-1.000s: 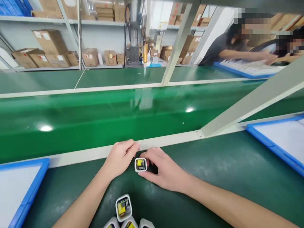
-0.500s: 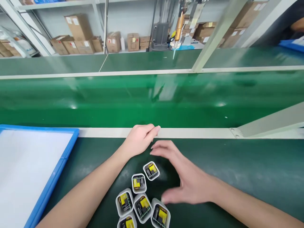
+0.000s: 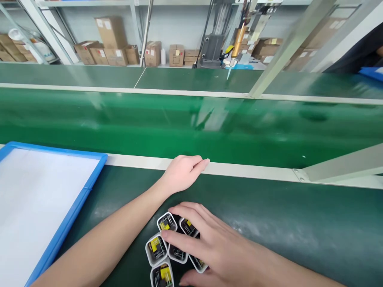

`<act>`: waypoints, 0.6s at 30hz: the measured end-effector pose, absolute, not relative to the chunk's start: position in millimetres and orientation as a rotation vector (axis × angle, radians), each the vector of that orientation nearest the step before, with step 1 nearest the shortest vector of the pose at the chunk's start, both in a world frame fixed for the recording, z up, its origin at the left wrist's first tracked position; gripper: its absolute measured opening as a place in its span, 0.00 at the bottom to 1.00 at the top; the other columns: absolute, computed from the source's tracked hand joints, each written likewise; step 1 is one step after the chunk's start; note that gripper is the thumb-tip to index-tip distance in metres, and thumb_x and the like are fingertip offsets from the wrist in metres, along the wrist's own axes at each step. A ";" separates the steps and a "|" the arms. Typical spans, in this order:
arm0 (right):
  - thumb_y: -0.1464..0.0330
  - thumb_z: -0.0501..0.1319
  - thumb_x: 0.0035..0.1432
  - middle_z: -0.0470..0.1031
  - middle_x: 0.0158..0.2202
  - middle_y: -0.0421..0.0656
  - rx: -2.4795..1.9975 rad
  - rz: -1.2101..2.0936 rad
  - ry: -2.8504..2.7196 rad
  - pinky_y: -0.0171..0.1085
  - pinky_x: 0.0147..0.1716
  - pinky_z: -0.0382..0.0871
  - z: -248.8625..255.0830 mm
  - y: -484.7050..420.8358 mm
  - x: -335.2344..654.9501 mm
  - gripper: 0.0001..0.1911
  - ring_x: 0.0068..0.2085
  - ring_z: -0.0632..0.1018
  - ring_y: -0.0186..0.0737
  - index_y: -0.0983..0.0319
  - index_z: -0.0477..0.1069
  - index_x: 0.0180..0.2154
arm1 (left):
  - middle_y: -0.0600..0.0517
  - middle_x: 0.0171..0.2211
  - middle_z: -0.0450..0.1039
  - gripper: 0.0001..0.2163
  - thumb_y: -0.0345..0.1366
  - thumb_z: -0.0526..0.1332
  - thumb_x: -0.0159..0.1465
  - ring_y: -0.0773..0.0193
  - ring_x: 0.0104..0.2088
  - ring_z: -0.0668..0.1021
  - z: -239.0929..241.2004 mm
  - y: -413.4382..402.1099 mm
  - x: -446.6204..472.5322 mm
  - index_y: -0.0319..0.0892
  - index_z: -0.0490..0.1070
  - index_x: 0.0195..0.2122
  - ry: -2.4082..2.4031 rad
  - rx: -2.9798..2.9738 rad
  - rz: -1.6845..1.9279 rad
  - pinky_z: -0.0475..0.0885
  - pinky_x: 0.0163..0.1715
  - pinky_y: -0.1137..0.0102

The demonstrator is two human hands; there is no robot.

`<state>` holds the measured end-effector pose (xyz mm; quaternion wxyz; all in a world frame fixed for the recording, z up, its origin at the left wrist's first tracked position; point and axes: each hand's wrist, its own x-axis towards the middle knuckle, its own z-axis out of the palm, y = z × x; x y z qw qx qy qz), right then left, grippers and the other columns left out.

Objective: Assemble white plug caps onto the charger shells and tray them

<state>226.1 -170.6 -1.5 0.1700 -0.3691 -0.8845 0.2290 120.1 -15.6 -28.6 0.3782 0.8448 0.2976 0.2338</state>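
Several small white plastic housings (image 3: pixel 156 249), open at the top, stand in a cluster on the dark green bench. Inside each is a small circuit board (image 3: pixel 165 272) with a yellow block. My right hand (image 3: pixel 206 239) is spread over the cluster's right side, fingers apart and curved round the housings, with fingertips at the upper ones; it covers parts of some. Beyond them, by the pale rail, my left hand (image 3: pixel 185 172) is closed with its fingers curled under. Whatever might be inside it is hidden.
A blue-framed white tray (image 3: pixel 54 175) lies at the left. Behind the pale rail (image 3: pixel 254 170) runs a glossy green belt (image 3: pixel 134 135). A slanted post (image 3: pixel 344 167) stands at the right. Across the belt are a tool with a gold-coloured body (image 3: pixel 238 42) and shelved cardboard boxes (image 3: pixel 110 34).
My right hand has come down and left over the housings. The upper housings sit closer together. My left hand keeps its pose by the rail, and the view has tilted slightly.
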 end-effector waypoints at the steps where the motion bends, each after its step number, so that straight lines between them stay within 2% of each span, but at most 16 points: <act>1: 0.55 0.70 0.61 0.59 0.63 0.56 -1.046 0.609 -2.500 0.54 0.60 0.65 0.0 -172.4 223.4 0.35 0.64 0.61 0.58 0.58 0.63 0.65 | 0.56 0.23 0.72 0.21 0.45 0.50 0.74 0.67 0.26 0.74 -28.1 -15.9 120.4 0.42 0.69 0.27 0.766 2.165 0.593 0.64 0.31 0.72; 4: 0.59 0.69 0.62 0.57 0.66 0.55 -1.018 0.451 -2.516 0.60 0.62 0.61 1.4 -178.9 210.5 0.31 0.67 0.58 0.61 0.54 0.65 0.63 | 0.56 0.22 0.72 0.21 0.45 0.50 0.74 0.66 0.26 0.74 -26.2 -16.7 120.8 0.42 0.67 0.25 0.779 2.183 0.579 0.63 0.31 0.72; 7: 0.65 0.66 0.64 0.62 0.65 0.51 -1.006 0.231 -2.553 0.64 0.63 0.57 -3.4 -183.8 195.9 0.25 0.67 0.59 0.61 0.51 0.67 0.61 | 0.56 0.22 0.71 0.21 0.44 0.50 0.74 0.66 0.25 0.73 -24.6 -17.4 120.9 0.43 0.64 0.24 0.798 2.195 0.568 0.62 0.29 0.72; 10: 0.63 0.64 0.64 0.66 0.63 0.51 -1.024 0.143 -2.533 0.62 0.62 0.61 -9.4 -185.2 188.8 0.20 0.67 0.61 0.60 0.54 0.70 0.57 | 0.56 0.22 0.70 0.21 0.44 0.50 0.74 0.66 0.24 0.72 -24.4 -17.9 120.5 0.43 0.61 0.23 0.807 2.207 0.572 0.61 0.29 0.72; 14: 0.71 0.61 0.62 0.71 0.58 0.53 -1.072 0.061 -2.462 0.56 0.59 0.67 -11.6 -185.0 191.7 0.16 0.64 0.65 0.60 0.57 0.72 0.52 | 0.56 0.22 0.70 0.21 0.44 0.50 0.74 0.66 0.25 0.72 -25.3 -18.4 120.4 0.43 0.61 0.23 0.786 2.215 0.584 0.60 0.29 0.72; 18: 0.71 0.61 0.62 0.69 0.58 0.55 -1.103 0.102 -2.440 0.57 0.58 0.67 -7.7 -182.8 197.9 0.16 0.64 0.65 0.60 0.59 0.72 0.52 | 0.56 0.21 0.68 0.21 0.44 0.50 0.74 0.67 0.24 0.71 -26.1 -19.0 120.3 0.43 0.60 0.23 0.783 2.211 0.591 0.59 0.28 0.72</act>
